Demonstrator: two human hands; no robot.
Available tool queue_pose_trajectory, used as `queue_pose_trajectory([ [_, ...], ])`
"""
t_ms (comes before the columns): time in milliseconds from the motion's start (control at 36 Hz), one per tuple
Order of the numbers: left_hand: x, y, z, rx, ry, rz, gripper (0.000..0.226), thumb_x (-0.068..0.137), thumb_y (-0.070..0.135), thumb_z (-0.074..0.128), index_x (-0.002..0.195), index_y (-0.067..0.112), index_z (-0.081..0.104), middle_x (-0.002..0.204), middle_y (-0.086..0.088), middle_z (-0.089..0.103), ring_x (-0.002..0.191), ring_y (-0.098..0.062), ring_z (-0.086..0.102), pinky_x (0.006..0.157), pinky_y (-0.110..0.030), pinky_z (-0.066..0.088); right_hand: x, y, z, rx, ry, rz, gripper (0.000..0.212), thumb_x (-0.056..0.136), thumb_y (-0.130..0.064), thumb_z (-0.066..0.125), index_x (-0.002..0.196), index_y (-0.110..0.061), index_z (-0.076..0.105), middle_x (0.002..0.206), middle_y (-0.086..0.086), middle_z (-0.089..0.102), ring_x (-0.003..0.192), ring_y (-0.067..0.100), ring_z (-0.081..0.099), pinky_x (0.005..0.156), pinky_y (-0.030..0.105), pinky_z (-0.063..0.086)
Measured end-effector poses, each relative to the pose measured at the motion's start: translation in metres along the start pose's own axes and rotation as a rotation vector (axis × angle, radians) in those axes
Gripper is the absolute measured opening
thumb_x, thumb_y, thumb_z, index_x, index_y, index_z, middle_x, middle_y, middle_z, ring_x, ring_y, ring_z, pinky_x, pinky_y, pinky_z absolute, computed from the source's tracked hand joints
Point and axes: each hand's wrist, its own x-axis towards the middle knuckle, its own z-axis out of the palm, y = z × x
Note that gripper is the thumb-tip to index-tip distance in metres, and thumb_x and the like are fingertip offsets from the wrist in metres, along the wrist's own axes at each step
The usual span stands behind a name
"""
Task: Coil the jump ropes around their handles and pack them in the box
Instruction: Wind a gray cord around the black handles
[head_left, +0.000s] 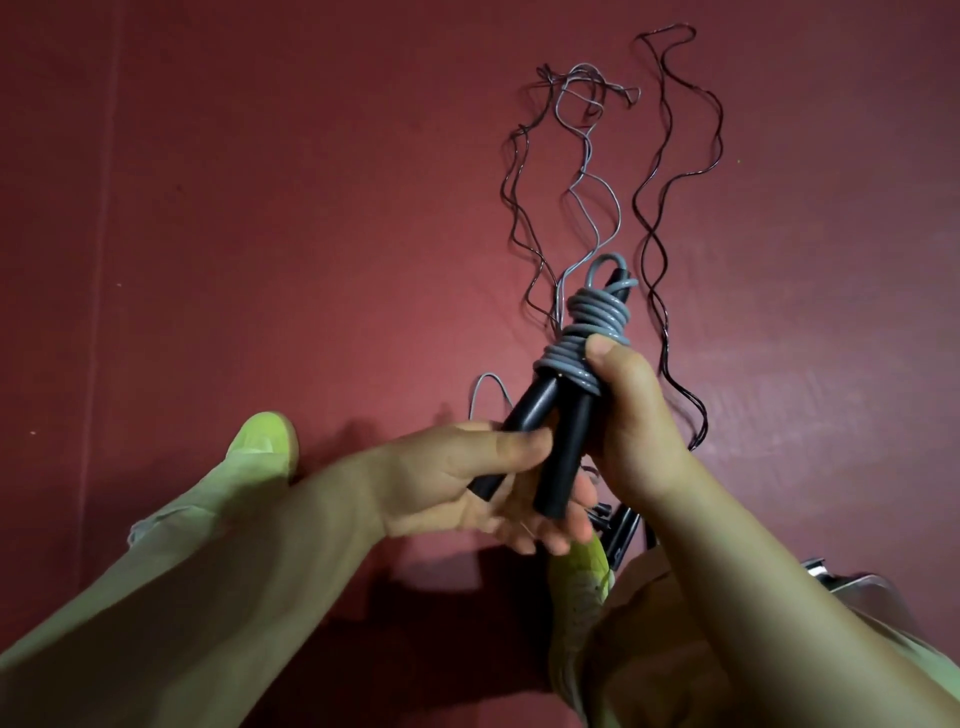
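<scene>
Two black handles (558, 441) of a jump rope are held together above the red floor. Grey rope (587, 332) is coiled in several turns round their upper ends. My left hand (467, 483) grips the lower part of the handles, thumb across the front. My right hand (628, 415) grips the coil from the right, its thumb pressing on the wraps. More grey rope (587, 156) trails loose on the floor beyond. Dark jump ropes (660, 218) lie there in wavy lines. Their black handles (621, 535) peek out below my hands. No box can be made out.
My two yellow-green shoes (267, 441) (579, 587) stand on the red floor mat (260, 208). A shiny grey object (852, 582) shows partly at the lower right behind my right arm. A seam in the mat runs down the left side.
</scene>
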Motion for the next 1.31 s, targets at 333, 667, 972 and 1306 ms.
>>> queue_pose_trajectory([
  [333, 0.009, 0.001, 0.007, 0.007, 0.523, -0.017, 0.065, 0.064, 0.083, 0.054, 0.08, 0.021, 0.061, 0.062, -0.002, 0.056, 0.045, -0.01, 0.03, 0.054, -0.025, 0.03, 0.008, -0.001, -0.006, -0.512, -0.002, 0.062, 0.062, 0.096, -0.061, 0.033, 0.052, -0.021, 0.051, 0.044, -0.002, 0.047, 0.041, 0.016, 0.043, 0.049, 0.027, 0.034],
  [667, 0.014, 0.003, 0.001, 0.141, 0.696, -0.102, 0.071, 0.09, 0.068, 0.015, 0.085, 0.013, 0.06, 0.058, -0.006, 0.058, 0.042, -0.012, 0.026, 0.048, -0.024, 0.028, 0.012, 0.001, -0.011, -0.834, 0.102, 0.089, 0.075, 0.096, -0.061, 0.031, 0.071, 0.002, 0.063, 0.064, 0.011, 0.061, 0.066, 0.028, 0.057, 0.066, 0.033, 0.044],
  [972, 0.012, 0.001, -0.021, 0.554, 0.875, -0.096, 0.086, 0.062, 0.085, 0.026, 0.08, 0.009, 0.064, 0.073, -0.001, 0.061, 0.071, -0.018, 0.055, 0.085, -0.042, 0.048, 0.012, 0.01, -0.007, -0.637, 0.046, 0.15, 0.066, 0.096, -0.062, 0.023, 0.067, -0.014, 0.057, 0.051, -0.003, 0.052, 0.049, 0.016, 0.048, 0.059, 0.035, 0.045],
  [1306, 0.019, 0.006, -0.013, 0.361, 0.988, 0.008, 0.076, 0.063, 0.073, 0.051, 0.094, 0.004, 0.061, 0.077, -0.001, 0.053, 0.077, -0.018, 0.049, 0.086, -0.043, 0.047, 0.016, 0.005, -0.007, -0.591, 0.071, 0.128, 0.063, 0.094, -0.066, 0.029, 0.056, -0.019, 0.046, 0.037, -0.011, 0.034, 0.033, 0.005, 0.029, 0.046, 0.026, 0.023],
])
